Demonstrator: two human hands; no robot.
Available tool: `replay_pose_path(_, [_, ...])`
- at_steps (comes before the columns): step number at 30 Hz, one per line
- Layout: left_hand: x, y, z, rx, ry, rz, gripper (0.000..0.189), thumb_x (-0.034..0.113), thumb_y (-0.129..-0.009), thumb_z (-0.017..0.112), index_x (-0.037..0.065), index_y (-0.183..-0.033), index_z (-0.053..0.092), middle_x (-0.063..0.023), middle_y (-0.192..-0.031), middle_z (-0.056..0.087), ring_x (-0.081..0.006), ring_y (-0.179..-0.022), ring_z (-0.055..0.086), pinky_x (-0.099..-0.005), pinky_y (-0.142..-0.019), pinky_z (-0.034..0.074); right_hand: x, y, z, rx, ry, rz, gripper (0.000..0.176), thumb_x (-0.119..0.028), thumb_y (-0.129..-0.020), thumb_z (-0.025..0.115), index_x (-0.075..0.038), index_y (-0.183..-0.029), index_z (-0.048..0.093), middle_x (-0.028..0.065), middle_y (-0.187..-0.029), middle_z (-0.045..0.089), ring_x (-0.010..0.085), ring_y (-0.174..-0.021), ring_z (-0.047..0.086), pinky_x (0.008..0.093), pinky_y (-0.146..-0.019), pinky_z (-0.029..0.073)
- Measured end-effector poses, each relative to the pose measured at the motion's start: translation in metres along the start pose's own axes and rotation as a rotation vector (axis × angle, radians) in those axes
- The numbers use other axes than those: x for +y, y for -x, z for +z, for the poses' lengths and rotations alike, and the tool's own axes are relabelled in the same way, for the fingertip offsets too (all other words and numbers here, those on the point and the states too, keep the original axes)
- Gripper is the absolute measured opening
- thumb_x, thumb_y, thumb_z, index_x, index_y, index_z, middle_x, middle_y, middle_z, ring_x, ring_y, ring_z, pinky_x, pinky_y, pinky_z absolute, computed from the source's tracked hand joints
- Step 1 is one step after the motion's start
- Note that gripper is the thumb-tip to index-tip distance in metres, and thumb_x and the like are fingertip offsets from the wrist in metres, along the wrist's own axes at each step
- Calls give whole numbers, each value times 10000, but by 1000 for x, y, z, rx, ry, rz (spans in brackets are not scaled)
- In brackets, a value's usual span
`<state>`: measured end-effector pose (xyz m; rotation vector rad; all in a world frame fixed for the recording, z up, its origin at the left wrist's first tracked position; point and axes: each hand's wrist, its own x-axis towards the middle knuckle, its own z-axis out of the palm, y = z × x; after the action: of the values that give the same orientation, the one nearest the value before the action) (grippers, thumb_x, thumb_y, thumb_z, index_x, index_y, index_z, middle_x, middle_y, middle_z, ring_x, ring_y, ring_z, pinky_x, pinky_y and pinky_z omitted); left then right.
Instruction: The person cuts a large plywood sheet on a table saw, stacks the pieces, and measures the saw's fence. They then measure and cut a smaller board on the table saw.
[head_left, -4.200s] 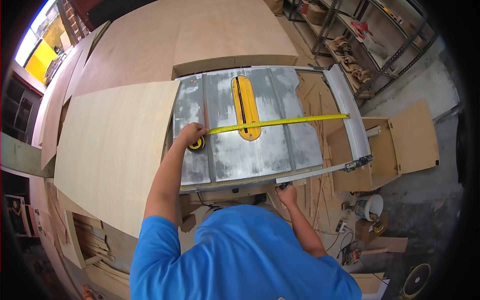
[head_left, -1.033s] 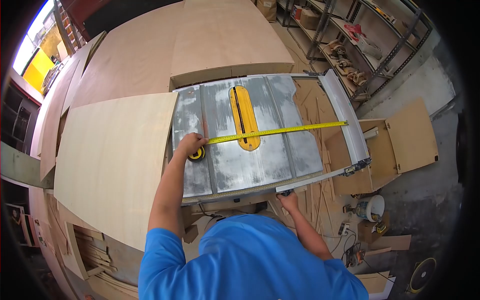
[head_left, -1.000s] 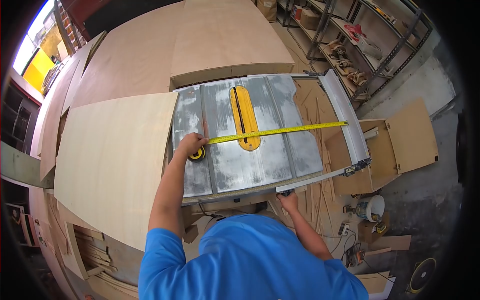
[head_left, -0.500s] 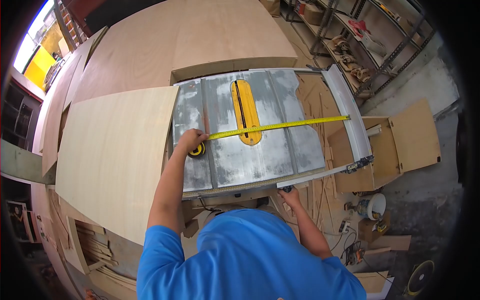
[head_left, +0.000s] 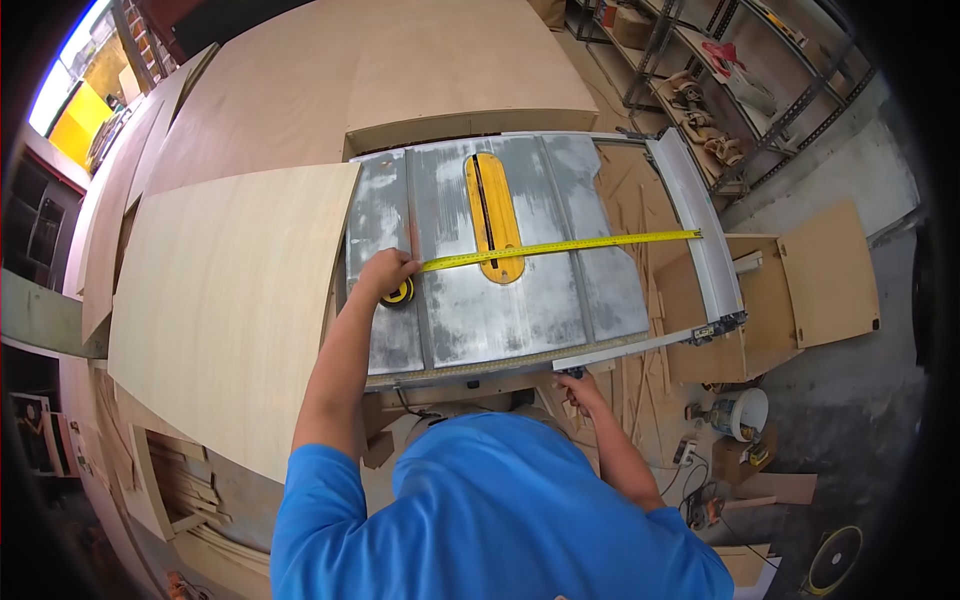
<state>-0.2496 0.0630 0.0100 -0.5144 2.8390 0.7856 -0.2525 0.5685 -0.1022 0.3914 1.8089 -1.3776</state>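
A metal saw table (head_left: 450,330) with a yellow slotted insert (head_left: 508,262) lies in front of me. My left hand (head_left: 388,272) pinches the yellow tape measure (head_left: 560,246) beside its round black-and-yellow case, over the table's left part. The blade stretches right across the insert, its far end at the grey fence rail (head_left: 700,220). My right hand (head_left: 580,392) is below the table's front edge, its fingers curled at a small dark part under the front rail; the fingertips are partly hidden.
Large plywood sheets (head_left: 230,290) lie left of and behind the table. Metal shelves (head_left: 690,60) stand at the back right. An open wooden cabinet (head_left: 825,280), a white bucket (head_left: 750,412) and cables are at the right; wood strips lie near the rail.
The fingers of my right hand have shifted slightly at the dark part. The view has moved a little; my left hand still holds the tape in about the same place.
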Motion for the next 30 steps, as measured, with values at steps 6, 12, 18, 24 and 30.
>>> replay_pose_path(6, [3, 2, -1, 3, 1, 0, 388, 417, -898, 631, 46, -856, 733, -189, -770, 680, -349, -762, 669, -437, -709, 507, 20, -26, 2, 162, 246, -119, 260, -214, -718, 778, 9, -794, 666, 69, -699, 626, 190, -539, 569, 328, -501, 425])
replay_pose_path(12, [1, 4, -2, 1, 31, -30, 393, 435, -903, 626, 62, -876, 747, -193, -795, 689, -359, -784, 672, -441, -734, 521, 7, -2, 19, 399, 430, -270, 403, -266, -675, 760, 91, -849, 688, 200, -763, 702, 326, -733, 688, 401, -704, 517])
replay_pose_path(18, [3, 3, -2, 3, 15, -42, 389, 438, -905, 628, 70, -897, 755, -196, -807, 694, -363, -796, 674, -444, -743, 525, 11, -6, 23, 496, 542, -295, 367, -272, -677, 746, 47, -855, 708, 250, -813, 699, 381, -810, 700, 429, -729, 527])
replay_pose_path(24, [5, 6, -3, 12, 16, -43, 402, 422, -911, 631, 39, -872, 746, -205, -782, 682, -357, -757, 669, -439, -710, 511, 10, -5, 23, 487, 547, -274, 373, -280, -673, 746, 43, -856, 712, 247, -813, 704, 382, -814, 704, 432, -737, 530])
replay_pose_path(30, [2, 4, -2, 4, -1, -34, 403, 437, -915, 622, 57, -868, 748, -198, -790, 688, -365, -780, 671, -442, -735, 523, 5, -2, 24, 483, 589, -204, 395, -308, -669, 740, 37, -860, 718, 240, -823, 710, 380, -828, 706, 439, -755, 534])
